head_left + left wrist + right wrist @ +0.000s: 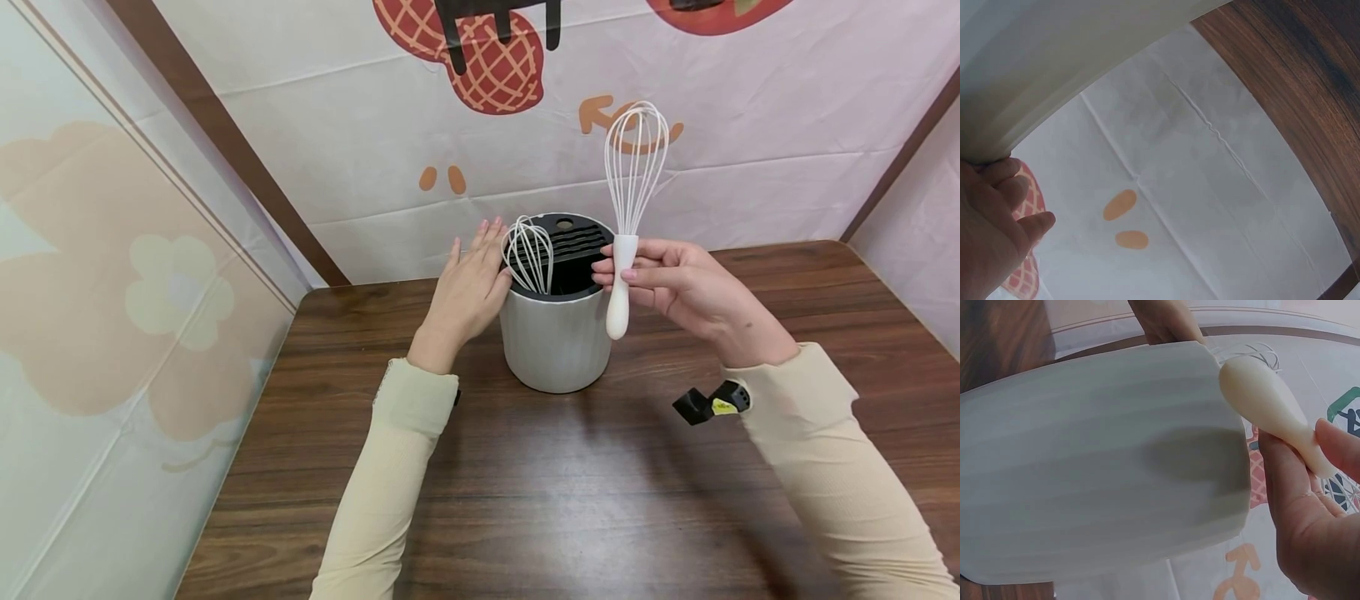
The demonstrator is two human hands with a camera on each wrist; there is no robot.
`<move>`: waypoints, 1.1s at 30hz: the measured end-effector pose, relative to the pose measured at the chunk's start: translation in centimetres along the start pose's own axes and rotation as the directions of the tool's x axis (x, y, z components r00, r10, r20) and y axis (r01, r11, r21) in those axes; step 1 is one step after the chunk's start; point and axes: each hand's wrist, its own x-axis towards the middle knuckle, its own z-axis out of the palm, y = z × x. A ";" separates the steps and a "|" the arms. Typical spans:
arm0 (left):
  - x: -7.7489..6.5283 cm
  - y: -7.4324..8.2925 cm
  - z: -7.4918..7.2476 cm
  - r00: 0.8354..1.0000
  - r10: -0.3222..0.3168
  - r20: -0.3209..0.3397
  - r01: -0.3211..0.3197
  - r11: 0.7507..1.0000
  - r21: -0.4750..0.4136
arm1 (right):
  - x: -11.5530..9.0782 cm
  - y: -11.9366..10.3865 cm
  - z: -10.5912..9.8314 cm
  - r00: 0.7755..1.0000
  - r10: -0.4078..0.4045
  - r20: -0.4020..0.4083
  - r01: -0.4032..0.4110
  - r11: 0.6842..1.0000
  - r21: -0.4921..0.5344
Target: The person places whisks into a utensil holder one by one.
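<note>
My right hand [678, 287] pinches a white whisk [625, 250] by its handle, between thumb and fingers. The whisk stands nearly upright, wire loops up, beside the right rim of a whitish, ribbed utensil holder [555, 346]. In the right wrist view the rounded handle end [1260, 394] overlaps the holder's rim. My left hand [468, 287] rests against the holder's left side with its fingers extended. Another whisk [536, 271] stands inside the holder, wires up, its handle hidden.
The holder has a black slotted insert [577, 243] at the back and an open compartment in front. It stands on a dark wooden table [525, 500]. A printed cloth wall [360, 150] rises behind, another cloth panel [112, 333] on the left.
</note>
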 end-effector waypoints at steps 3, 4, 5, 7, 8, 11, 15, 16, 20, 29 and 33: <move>0.0 0.0 -0.1 1.000 -0.002 0.005 0.002 1.000 0.003 | 0.1 0.0 0.0 1.000 -0.005 0.000 0.005 1.000 -0.001; 0.0 0.0 -0.1 1.000 -0.003 0.006 0.003 1.000 0.002 | 0.2 0.0 0.0 1.000 -0.007 -0.001 0.007 1.000 -0.002; -0.1 0.0 -0.1 1.000 -0.003 0.006 0.003 1.000 0.000 | 0.3 0.0 0.1 1.000 -0.010 -0.003 0.010 1.000 -0.002; -0.1 0.0 -0.1 1.000 -0.004 0.007 0.004 1.000 0.000 | 0.4 0.0 0.1 1.000 -0.015 -0.009 0.015 1.000 0.004; -0.1 0.0 -0.1 1.000 -0.004 0.008 0.004 1.000 -0.002 | 0.5 0.0 0.1 1.000 -0.018 -0.011 0.018 1.000 0.009; 0.0 0.0 -0.1 1.000 -0.002 0.007 0.002 1.000 -0.001 | 0.7 -0.2 0.2 1.000 -0.022 -0.022 0.022 1.000 0.017; 0.0 0.0 -0.1 1.000 -0.003 0.008 0.003 1.000 0.001 | 1.1 -0.4 0.3 0.999 -0.021 -0.029 0.021 1.000 -0.002; 0.0 0.0 -0.1 1.000 -0.003 0.008 0.003 1.000 0.003 | 1.3 -0.4 0.3 0.999 -0.020 -0.029 0.020 1.000 -0.005; -0.1 0.0 -0.1 1.000 -0.005 0.010 0.005 1.000 0.002 | 1.8 -0.7 0.3 1.000 -0.017 -0.025 0.017 1.000 -0.007; 0.0 0.1 -0.1 1.000 -0.001 0.008 0.001 1.000 -0.001 | 2.5 -1.1 0.3 0.999 -0.012 -0.052 0.012 1.000 0.003; 0.0 0.0 -0.1 1.000 -0.002 0.006 0.002 1.000 -0.002 | 2.7 -1.0 0.4 0.998 -0.021 -0.061 0.023 0.999 0.025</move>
